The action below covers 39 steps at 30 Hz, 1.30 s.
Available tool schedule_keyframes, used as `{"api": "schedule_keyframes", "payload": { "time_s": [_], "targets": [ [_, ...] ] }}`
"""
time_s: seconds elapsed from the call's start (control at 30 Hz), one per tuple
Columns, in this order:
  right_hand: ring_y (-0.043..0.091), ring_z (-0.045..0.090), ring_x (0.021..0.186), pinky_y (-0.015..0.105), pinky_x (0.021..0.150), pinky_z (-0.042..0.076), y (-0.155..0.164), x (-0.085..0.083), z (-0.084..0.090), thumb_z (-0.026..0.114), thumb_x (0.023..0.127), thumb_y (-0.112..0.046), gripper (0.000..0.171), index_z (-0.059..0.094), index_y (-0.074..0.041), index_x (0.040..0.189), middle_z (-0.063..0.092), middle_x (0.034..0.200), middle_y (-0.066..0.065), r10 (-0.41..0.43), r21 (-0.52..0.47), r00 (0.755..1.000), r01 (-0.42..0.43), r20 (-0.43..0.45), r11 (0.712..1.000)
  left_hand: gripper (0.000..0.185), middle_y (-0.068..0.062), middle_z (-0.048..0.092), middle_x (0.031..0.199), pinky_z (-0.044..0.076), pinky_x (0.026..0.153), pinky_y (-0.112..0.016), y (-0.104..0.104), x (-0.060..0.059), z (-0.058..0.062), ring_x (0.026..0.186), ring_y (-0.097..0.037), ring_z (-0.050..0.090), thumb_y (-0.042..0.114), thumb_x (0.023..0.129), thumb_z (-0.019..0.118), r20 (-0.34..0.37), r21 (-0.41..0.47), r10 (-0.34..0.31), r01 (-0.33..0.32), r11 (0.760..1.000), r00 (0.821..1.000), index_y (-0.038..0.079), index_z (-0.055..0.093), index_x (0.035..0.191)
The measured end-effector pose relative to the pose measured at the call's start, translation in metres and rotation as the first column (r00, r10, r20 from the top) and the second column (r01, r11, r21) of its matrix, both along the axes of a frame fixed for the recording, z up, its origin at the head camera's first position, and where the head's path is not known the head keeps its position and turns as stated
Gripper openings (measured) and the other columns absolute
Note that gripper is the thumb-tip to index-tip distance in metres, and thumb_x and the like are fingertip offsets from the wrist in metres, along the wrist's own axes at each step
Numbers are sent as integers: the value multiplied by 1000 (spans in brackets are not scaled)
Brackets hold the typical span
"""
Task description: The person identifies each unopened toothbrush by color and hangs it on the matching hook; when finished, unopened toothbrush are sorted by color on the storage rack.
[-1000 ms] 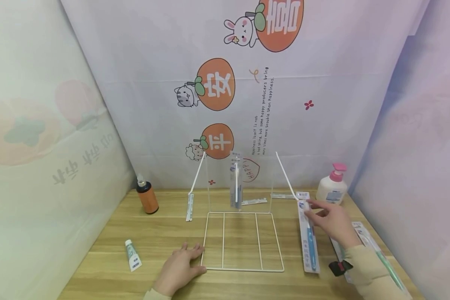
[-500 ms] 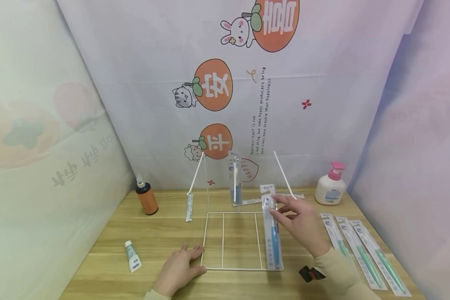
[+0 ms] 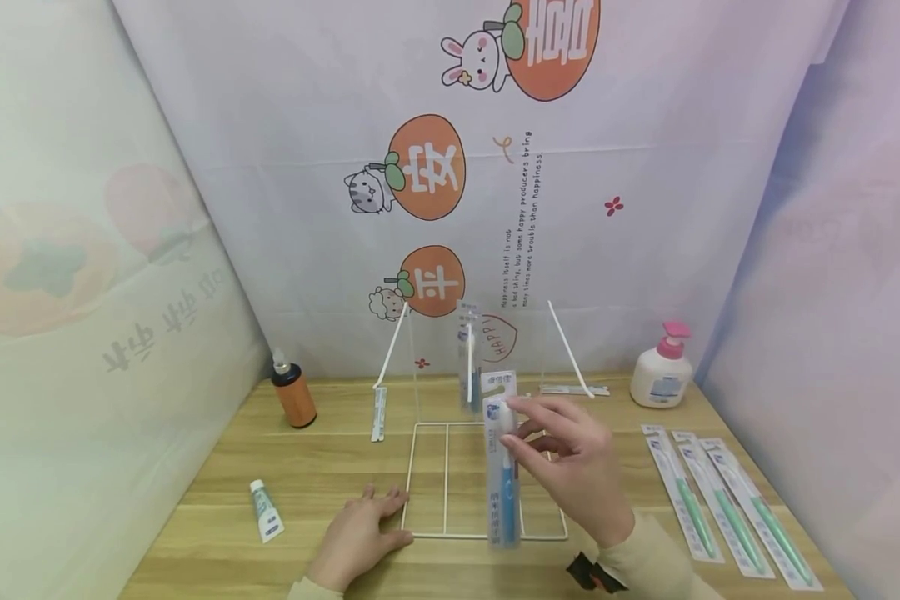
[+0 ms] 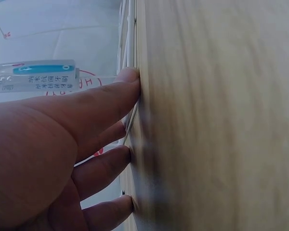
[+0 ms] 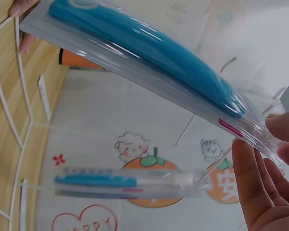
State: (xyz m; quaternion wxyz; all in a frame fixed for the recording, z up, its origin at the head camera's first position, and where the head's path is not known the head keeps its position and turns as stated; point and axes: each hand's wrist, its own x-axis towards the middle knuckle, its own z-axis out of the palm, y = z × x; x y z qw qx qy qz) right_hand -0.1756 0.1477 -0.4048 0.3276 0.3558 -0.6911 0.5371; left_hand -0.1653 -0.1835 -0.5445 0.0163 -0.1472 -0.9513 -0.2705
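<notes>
Above the wire rack (image 3: 486, 481), right hand (image 3: 570, 467) pinches packaged toothbrush (image 3: 501, 467); left hand (image 3: 360, 533) lies flat.

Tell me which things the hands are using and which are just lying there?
In use: right hand pinching the blue toothbrush pack; left hand pressing by the white wire rack; hung toothbrush pack.

Lying about: green toothbrush packs, soap bottle, orange bottle, small tube.

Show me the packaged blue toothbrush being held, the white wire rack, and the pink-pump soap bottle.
Packaged blue toothbrush (image 3: 507, 487), head view, on the blue handle.
White wire rack (image 3: 446, 483), head view, on a bar of the flat base.
Pink-pump white soap bottle (image 3: 662, 379), head view, on the bottle's body.
</notes>
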Motion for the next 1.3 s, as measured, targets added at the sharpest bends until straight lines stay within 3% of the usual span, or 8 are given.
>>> {"api": "schedule_keyframes", "payload": {
  "time_s": [0.1, 0.3, 0.5, 0.63, 0.83, 1.3],
  "targets": [
    [17, 75, 81, 24, 60, 63, -8, 5, 3, 90, 78, 14, 48, 78, 2, 123, 73, 112, 17, 38, -17, 996, -39, -84, 999, 64, -12, 69, 143, 41, 108, -79, 0, 0, 0, 134, -62, 54, 41, 86, 90, -5, -9, 2, -2, 1000, 1000, 11, 74, 139],
    [19, 74, 79, 24, 61, 64, -21, 6, 3, 87, 92, -8, 34, 77, 5, 123, 72, 111, 19, 64, -19, 985, -68, -159, 997, 63, -11, 69, 143, 43, 108, -77, 1, 1, 0, 134, -61, 55, 42, 86, 90, -13, -23, 5, -5, 1000, 1000, 12, 74, 139],
    [20, 74, 79, 24, 62, 64, -30, 1, -1, 87, 92, -5, 36, 76, 4, 125, 72, 113, 19, 72, -8, 982, -74, -174, 997, 63, -10, 68, 144, 38, 109, -80, 0, 0, -3, 137, -60, 53, 43, 87, 89, 12, -16, 8, -8, 1000, 1000, 13, 74, 140],
    [22, 75, 79, 23, 64, 63, -32, -4, -3, 89, 84, 6, 45, 76, 2, 128, 72, 114, 17, 51, 20, 985, -49, -166, 999, 64, -9, 68, 145, 39, 109, -80, 0, 0, -2, 137, -60, 52, 44, 87, 89, 21, -17, 10, -10, 1000, 1000, 14, 73, 141],
    [24, 75, 83, 22, 66, 63, -34, -21, -7, 89, 77, 16, 56, 75, -2, 129, 72, 116, 15, -19, 55, 990, 27, -143, 998, 64, -9, 68, 145, 41, 107, -80, -1, -1, -1, 137, -60, 53, 46, 87, 89, 18, -22, 12, -12, 1000, 1000, 14, 74, 141],
    [29, 75, 92, 24, 74, 65, -45, -71, -13, 82, 82, 19, 49, 73, 0, 127, 71, 124, 16, -132, 52, 986, 138, -105, 989, 64, -10, 69, 144, 41, 107, -80, 0, -2, 0, 136, -62, 53, 45, 87, 89, 24, -21, 6, -6, 1000, 1000, 14, 74, 141]
  ]
}}
